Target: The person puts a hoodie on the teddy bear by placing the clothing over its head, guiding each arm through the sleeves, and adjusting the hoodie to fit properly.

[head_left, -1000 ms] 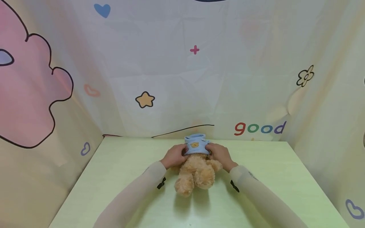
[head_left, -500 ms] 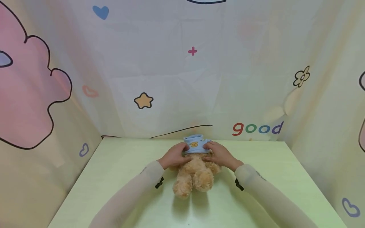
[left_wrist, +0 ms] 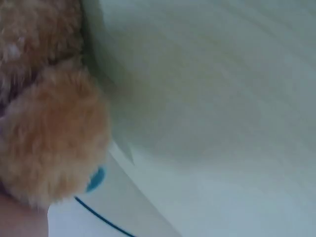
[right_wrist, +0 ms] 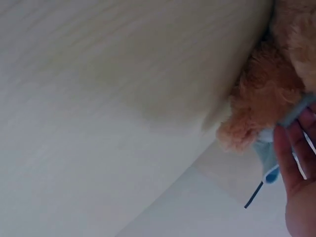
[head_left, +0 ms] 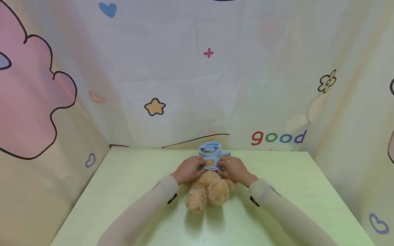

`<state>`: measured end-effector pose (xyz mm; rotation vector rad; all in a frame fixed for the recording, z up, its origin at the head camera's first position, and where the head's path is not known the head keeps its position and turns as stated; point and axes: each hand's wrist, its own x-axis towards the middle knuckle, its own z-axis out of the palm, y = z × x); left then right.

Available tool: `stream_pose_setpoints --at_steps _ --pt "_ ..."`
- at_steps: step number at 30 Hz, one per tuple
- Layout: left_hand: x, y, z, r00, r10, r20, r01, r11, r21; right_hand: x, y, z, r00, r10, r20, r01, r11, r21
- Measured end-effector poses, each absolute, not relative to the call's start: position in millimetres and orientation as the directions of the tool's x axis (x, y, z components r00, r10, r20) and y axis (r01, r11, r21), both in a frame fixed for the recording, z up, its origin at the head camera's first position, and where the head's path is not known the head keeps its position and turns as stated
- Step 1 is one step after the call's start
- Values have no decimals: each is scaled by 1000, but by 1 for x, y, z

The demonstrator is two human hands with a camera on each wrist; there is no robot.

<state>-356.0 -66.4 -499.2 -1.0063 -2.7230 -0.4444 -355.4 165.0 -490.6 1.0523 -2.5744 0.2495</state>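
A fluffy tan teddy bear (head_left: 212, 189) lies on the table, legs toward me. A small light-blue shirt (head_left: 210, 159) with a bear-face patch is over its upper end, neck opening facing up; the bear's head is hidden. My left hand (head_left: 189, 169) pinches the shirt's hem on the left. My right hand (head_left: 236, 169) grips the hem's right side, a loose sleeve beside it. In the right wrist view, my right hand's fingers (right_wrist: 291, 153) lie along the blue hem beside a furry arm (right_wrist: 261, 94). A round furry paw (left_wrist: 54, 133) fills the left wrist view's left side.
The pale green table (head_left: 138, 191) extends to both sides of the bear. Behind it hangs a printed curtain (head_left: 172, 68) with a star and the word "good", meeting the table's back edge. More curtain encloses the left and right sides.
The hands shifted their hold from the shirt's sides to its hem, after the fingers briefly spread over shirt and fur. The shirt has tipped, so its neck opening and patch show more.
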Motion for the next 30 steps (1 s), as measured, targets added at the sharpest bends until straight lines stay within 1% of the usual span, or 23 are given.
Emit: stream_pose_setpoints --at_steps 3,5,6,8,10,12,13,15,17,19,21,22,24,27,28,30 --pt "-355 -72 -498 -731 631 260 682 688 247 -353 167 -487 -675 -661 327 -705 709 -23" --pt "-356 -75 -501 -731 635 249 682 674 284 -351 169 -483 -692 -659 295 -700 713 -46" --pt "-356 -77 -503 -743 624 242 669 672 318 -350 170 -481 -708 -646 283 -687 723 -68" --pt "-357 -80 -505 -791 569 224 604 671 430 -348 171 -477 -746 -609 269 -655 744 -132" --pt "-356 -83 -506 -867 458 195 482 672 562 -347 172 -473 -779 -568 267 -619 765 -179" --pt "-354 -86 -504 -939 319 126 313 647 695 -345 172 -469 -795 -541 273 -598 773 -210" --pt "-353 -88 -503 -964 255 75 225 628 745 -345 172 -467 -799 -538 269 -594 774 -218" --pt "-352 -90 -502 -982 183 -41 74 580 811 -343 173 -464 -799 -547 251 -599 766 -235" --pt "-353 -91 -503 -968 192 -163 -38 528 848 -339 174 -461 -798 -566 207 -602 735 -312" --pt "-355 -90 -505 -931 263 -252 -110 456 883 -335 175 -459 -795 -589 148 -593 701 -396" --pt "-357 -88 -507 -892 351 -285 -149 367 918 -332 174 -457 -797 -596 99 -562 672 -482" --pt "-358 -87 -508 -876 387 -289 -165 322 932 -332 174 -456 -801 -593 85 -549 670 -499" --pt "-359 -84 -510 -842 455 -291 -205 228 952 -332 172 -457 -814 -577 69 -530 689 -494" --pt "-358 -82 -512 -808 510 -293 -268 125 955 -331 171 -458 -837 -545 53 -503 728 -465" --pt "-358 -82 -512 -803 515 -299 -293 95 951 -331 171 -458 -842 -537 49 -497 738 -456" --pt "-358 -83 -509 -803 521 -291 -325 27 945 -330 171 -458 -853 -522 22 -466 741 -484"
